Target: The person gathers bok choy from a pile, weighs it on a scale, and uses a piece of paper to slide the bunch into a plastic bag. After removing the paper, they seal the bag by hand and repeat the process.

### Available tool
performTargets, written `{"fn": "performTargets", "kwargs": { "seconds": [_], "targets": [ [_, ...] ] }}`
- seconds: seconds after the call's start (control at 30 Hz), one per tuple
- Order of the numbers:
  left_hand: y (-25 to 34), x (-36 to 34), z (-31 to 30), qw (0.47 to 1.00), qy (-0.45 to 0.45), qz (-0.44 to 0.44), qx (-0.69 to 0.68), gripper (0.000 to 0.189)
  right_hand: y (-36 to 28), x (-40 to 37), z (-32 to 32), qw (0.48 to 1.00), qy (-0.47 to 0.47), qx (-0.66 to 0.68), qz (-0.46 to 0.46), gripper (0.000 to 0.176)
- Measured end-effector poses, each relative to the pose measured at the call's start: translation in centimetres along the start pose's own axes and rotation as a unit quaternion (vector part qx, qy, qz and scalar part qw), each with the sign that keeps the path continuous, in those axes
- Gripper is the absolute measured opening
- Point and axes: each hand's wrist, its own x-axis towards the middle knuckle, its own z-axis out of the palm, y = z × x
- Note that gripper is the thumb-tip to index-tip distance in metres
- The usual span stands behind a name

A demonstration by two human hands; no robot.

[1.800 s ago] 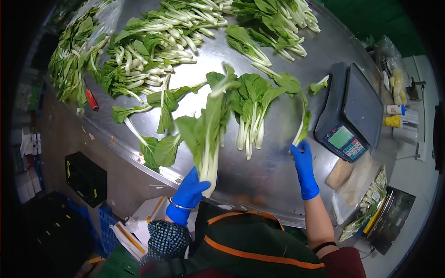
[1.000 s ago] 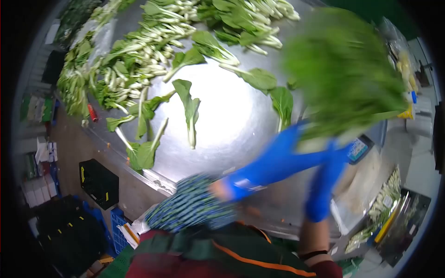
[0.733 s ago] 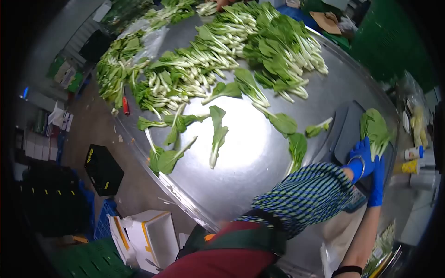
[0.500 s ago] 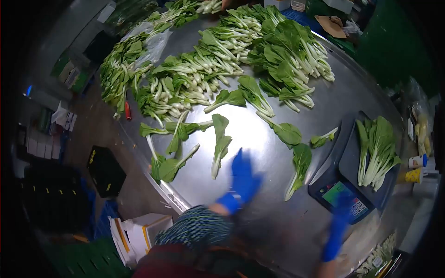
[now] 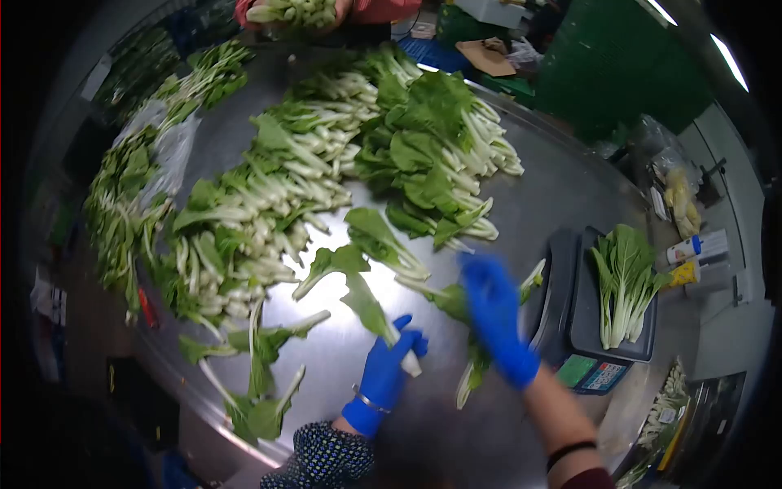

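My left hand [image 5: 381, 381], in a blue glove, has its fingers closed around the white stem of a single bok choy [image 5: 366, 303]. To its right, my right hand [image 5: 498, 319], also gloved in blue, is smeared by motion. It hangs over loose bok choy, partly covering one plant [image 5: 470, 381] whose stem points toward me. Another loose plant [image 5: 383, 243] lies just beyond my left hand. A bunch of bok choy [image 5: 626, 285] rests on the dark tray of a digital scale [image 5: 588, 373] at the right.
Long rows of bok choy [image 5: 269, 196] and a leafy heap [image 5: 444, 155] cover the far part of the metal table [image 5: 562, 196]. A red-handled tool [image 5: 148, 308] lies at the left edge. Across the table, another person's hands hold bok choy [image 5: 297, 12]. Cups [image 5: 684, 249] stand at right.
My view has swung to the right. My left hand has taken hold of a loose bok choy. My right hand has moved from the scale's front to the loose plants.
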Motion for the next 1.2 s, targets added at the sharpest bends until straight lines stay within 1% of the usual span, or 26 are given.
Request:
{"fn": "performTargets", "kwargs": {
  "seconds": [0.03,0.07,0.1,0.17,0.3,0.33,0.37,0.4,0.43,0.47,0.5,0.53,0.6,0.63,0.67,0.7,0.73,0.8,0.83,0.9,0.93,0.97,1.03,1.1,1.13,1.2],
  "targets": [
    [2.4,1.7,3.1,1.0,0.019,-0.015,-0.005,0.046,2.9,7.3,-0.5,0.989,0.068,0.084,-0.101,0.018],
    [3.3,4.4,4.6,1.0,-0.008,0.015,-0.013,0.049,3.8,13.5,-1.5,0.985,0.077,0.102,-0.117,0.025],
    [4.0,7.0,6.1,0.998,-0.037,0.046,-0.022,0.052,5.5,18.2,-2.1,0.99,0.1,0.054,-0.083,0.031],
    [4.9,12.1,9.0,0.994,-0.065,0.075,-0.048,0.052,8.9,25.6,-3.0,0.958,0.176,-0.134,-0.183,0.034],
    [4.0,20.3,10.5,0.99,0.009,0.116,-0.079,0.049,10.3,33.9,-3.8,0.957,0.152,-0.223,-0.107,0.04],
    [3.5,21.3,10.2,0.977,0.035,0.149,-0.147,0.045,11.0,35.1,-3.5,0.974,0.12,-0.152,-0.117,0.043],
    [3.2,21.4,8.9,0.976,0.061,0.208,-0.003,0.039,12.2,35.8,-3.2,0.986,0.084,-0.08,-0.118,0.046],
    [3.2,21.6,7.9,0.971,0.061,0.216,-0.087,0.036,11.9,36.4,-2.8,0.988,0.057,0.064,-0.126,0.049],
    [3.3,21.0,7.5,0.958,0.065,0.222,-0.169,0.032,11.5,36.3,-3.5,0.994,0.039,0.1,-0.035,0.053],
    [2.8,19.8,7.1,0.96,0.078,0.212,-0.167,0.032,9.3,34.7,-3.9,0.989,0.007,0.147,0.013,0.053],
    [2.5,18.5,6.7,0.946,0.124,0.286,0.086,0.03,7.2,33.7,-4.0,0.979,-0.028,0.194,0.053,0.054],
    [2.2,17.1,6.2,0.865,0.163,0.336,0.336,0.03,6.0,32.8,-3.8,0.978,-0.037,0.195,0.06,0.054],
    [1.0,14.6,4.6,0.848,0.191,0.331,0.368,0.033,4.4,30.1,-2.8,0.953,-0.2,0.205,0.104,0.056],
    [0.5,13.5,3.8,0.772,0.214,0.398,0.446,0.037,3.8,27.6,-1.8,0.968,-0.195,0.124,0.101,0.053],
    [0.0,12.2,3.2,0.917,0.203,0.301,0.163,0.039,4.0,25.1,-0.5,0.987,-0.146,0.06,0.034,0.048],
    [1.0,10.8,4.0,0.958,0.171,0.178,-0.143,0.041,4.2,22.7,0.5,0.995,-0.095,-0.006,-0.035,0.042],
    [0.9,10.0,3.2,0.957,0.18,0.177,-0.143,0.041,4.6,20.8,1.2,0.994,-0.102,-0.003,-0.029,0.042],
    [0.5,8.1,0.8,0.95,0.247,0.181,-0.068,0.048,5.3,16.9,2.3,0.949,0.116,-0.164,-0.242,0.034],
    [0.8,7.2,0.4,0.948,0.256,0.178,-0.07,0.048,5.2,14.9,2.5,0.951,0.107,-0.164,-0.239,0.034],
    [2.0,6.3,-0.2,0.946,0.26,0.181,-0.071,0.052,4.9,11.5,2.8,0.991,-0.016,-0.078,-0.103,0.03],
    [2.2,6.4,-1.0,0.957,0.229,0.168,-0.058,0.055,5.4,10.4,3.8,0.996,-0.082,-0.029,-0.03,0.042],
    [2.1,7.2,-1.4,0.966,0.184,0.182,-0.028,0.052,5.6,9.3,5.3,0.995,-0.088,-0.027,-0.025,0.042],
    [2.5,7.9,-1.1,0.967,0.219,0.111,0.072,0.049,5.1,7.6,8.1,0.972,-0.016,-0.192,-0.133,0.062],
    [1.4,10.1,-2.5,0.968,0.172,0.162,0.08,0.045,3.9,6.0,9.0,0.973,-0.091,-0.205,-0.054,0.077],
    [2.7,9.7,-1.7,0.985,0.11,0.124,0.049,0.041,3.0,5.1,9.3,0.98,-0.113,-0.166,0.012,0.076],
    [3.1,10.3,-1.8,0.984,0.119,0.131,0.029,0.037,2.8,3.6,9.8,0.984,-0.127,-0.123,0.007,0.074]
  ]
}}
